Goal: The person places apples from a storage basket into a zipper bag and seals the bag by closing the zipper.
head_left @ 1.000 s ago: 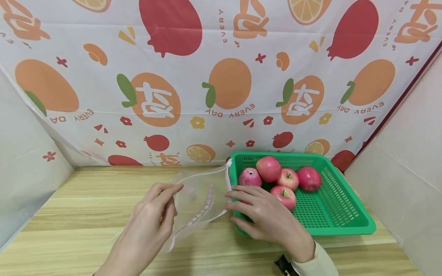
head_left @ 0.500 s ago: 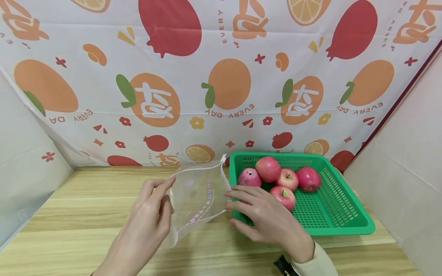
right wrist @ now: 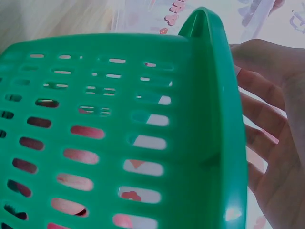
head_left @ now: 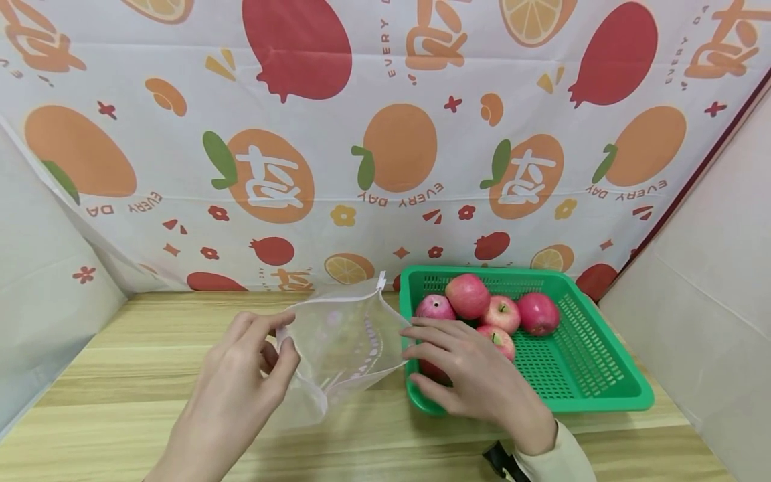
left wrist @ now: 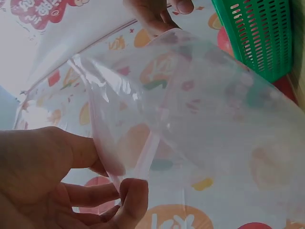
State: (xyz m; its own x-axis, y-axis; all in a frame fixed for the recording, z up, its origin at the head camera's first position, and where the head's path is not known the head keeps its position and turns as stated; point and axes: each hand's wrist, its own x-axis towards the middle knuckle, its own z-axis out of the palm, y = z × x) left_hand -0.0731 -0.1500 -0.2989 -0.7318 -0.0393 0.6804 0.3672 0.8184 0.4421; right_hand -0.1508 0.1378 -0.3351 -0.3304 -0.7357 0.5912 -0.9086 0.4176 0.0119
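A clear zip bag (head_left: 346, 335) with a pale pink-white zip strip and purple print stands with its mouth spread apart. My left hand (head_left: 231, 381) pinches its left edge between thumb and fingers; the left wrist view shows the film of the bag (left wrist: 200, 114) at the fingertips. My right hand (head_left: 476, 375) reaches over the left rim of a green basket (head_left: 602, 403), its fairly straight fingers touching the bag's right edge. Several red apples (head_left: 468, 296) lie in the basket, some partly hidden by that hand. In the right wrist view the basket (right wrist: 200, 119) covers part of the hand.
A wooden table (head_left: 150, 361) lies under everything. Behind it hangs a white cloth (head_left: 385, 221) printed with fruit. A plain pale wall (head_left: 711, 301) stands on the right, close to the basket.
My left hand has moved left with its bag edge, spreading the mouth wider, and the zip corner has shifted left. My right hand has moved slightly right. The basket has stayed put.
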